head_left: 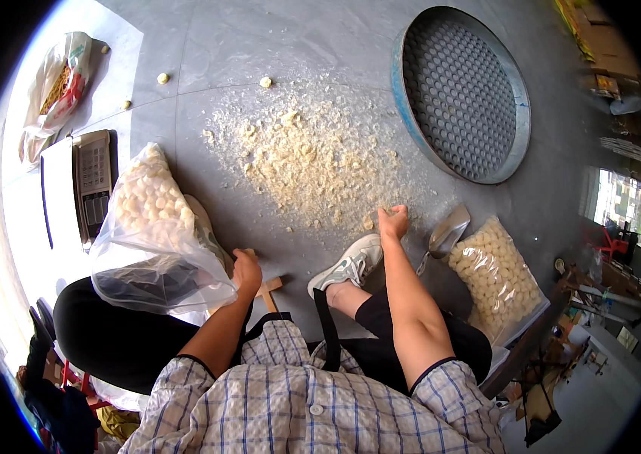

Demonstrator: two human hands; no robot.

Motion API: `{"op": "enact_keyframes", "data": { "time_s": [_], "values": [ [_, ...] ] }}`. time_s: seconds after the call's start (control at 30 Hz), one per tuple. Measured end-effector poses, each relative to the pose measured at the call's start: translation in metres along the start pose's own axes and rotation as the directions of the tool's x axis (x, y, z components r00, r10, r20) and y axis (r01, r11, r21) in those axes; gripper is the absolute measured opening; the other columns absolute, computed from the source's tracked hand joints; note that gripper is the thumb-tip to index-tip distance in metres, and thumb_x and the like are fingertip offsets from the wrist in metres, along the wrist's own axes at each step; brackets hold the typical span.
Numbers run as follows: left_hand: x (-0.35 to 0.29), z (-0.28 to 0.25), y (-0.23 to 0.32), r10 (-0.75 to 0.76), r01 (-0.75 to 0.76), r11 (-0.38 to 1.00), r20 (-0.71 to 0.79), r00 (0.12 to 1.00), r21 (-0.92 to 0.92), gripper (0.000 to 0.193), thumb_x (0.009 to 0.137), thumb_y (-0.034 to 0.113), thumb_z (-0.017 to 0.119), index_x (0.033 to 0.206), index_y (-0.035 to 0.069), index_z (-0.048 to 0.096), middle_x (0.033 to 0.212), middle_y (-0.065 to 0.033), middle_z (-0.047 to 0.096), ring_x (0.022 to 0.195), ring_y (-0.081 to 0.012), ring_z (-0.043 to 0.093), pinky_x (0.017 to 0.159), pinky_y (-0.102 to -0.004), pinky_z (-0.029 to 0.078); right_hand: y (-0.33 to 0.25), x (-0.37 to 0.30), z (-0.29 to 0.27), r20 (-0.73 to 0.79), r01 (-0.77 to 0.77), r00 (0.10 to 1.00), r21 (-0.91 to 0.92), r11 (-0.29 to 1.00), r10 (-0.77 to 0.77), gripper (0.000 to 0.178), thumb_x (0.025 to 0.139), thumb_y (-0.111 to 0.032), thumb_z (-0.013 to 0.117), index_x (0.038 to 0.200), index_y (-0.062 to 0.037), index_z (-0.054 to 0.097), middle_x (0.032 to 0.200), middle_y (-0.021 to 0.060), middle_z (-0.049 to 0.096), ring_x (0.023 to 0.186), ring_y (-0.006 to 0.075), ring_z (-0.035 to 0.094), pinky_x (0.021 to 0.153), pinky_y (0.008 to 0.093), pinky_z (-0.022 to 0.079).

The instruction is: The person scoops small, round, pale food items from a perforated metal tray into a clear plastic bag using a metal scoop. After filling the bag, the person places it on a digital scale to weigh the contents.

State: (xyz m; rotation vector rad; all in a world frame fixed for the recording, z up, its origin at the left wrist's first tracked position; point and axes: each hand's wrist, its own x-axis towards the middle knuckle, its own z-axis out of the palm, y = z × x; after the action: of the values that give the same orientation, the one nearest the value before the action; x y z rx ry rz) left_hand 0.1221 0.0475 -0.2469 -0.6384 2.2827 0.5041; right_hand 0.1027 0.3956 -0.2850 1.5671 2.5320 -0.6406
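Observation:
My left hand (245, 271) is closed beside the loose mouth of a clear plastic bag (155, 261); what its fingers hold, if anything, is too small to make out. Pale round pieces (152, 198) fill the far part of that bag, which rests by my left leg. Above the near edge of a spread of pale yellow crumbs and chunks (298, 155) on the floor, my right hand (393, 223) has its fingertips pinched together. Whatever lies in that pinch is hidden. A metal scoop (449, 231) is on the floor just right of this hand.
A large round sieve (466, 98) lies at the far right. A full clear bag of pale pieces (496, 280) sits by my right leg. At left are a digital scale (93, 181) and another plastic bag (59, 91). A wooden piece (268, 292) shows between my legs.

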Motion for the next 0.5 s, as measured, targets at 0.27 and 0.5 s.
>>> {"op": "enact_keyframes", "data": {
  "time_s": [0.27, 0.5],
  "values": [
    [0.009, -0.004, 0.004, -0.066, 0.064, 0.997, -0.045, 0.997, -0.052, 0.041, 0.083, 0.022, 0.056, 0.108, -0.001, 0.032, 0.094, -0.0243, 0.060, 0.092, -0.0411, 0.057, 0.077, -0.0483, 0.045, 0.036, -0.003, 0.036, 0.259, -0.001, 0.965, -0.120, 0.993, 0.032, 0.027, 0.058, -0.016, 0.076, 0.073, -0.0040, 0.056, 0.067, 0.0115, 0.062, 0.058, 0.0259, 0.062, 0.060, 0.0348, 0.051],
    [0.008, -0.005, 0.001, -0.011, 0.011, 0.999, 0.023, 1.000, -0.036, 0.035, 0.082, 0.018, 0.056, 0.107, 0.004, 0.036, 0.096, -0.0217, 0.060, 0.091, -0.0406, 0.057, 0.077, -0.0469, 0.044, -0.012, -0.028, 0.007, 0.208, 0.094, 0.977, -0.214, 0.972, -0.049, 0.028, 0.055, -0.015, 0.076, 0.070, -0.0061, 0.055, 0.076, 0.0114, 0.061, 0.074, 0.0293, 0.061, 0.068, 0.0369, 0.049]
  ]
}}
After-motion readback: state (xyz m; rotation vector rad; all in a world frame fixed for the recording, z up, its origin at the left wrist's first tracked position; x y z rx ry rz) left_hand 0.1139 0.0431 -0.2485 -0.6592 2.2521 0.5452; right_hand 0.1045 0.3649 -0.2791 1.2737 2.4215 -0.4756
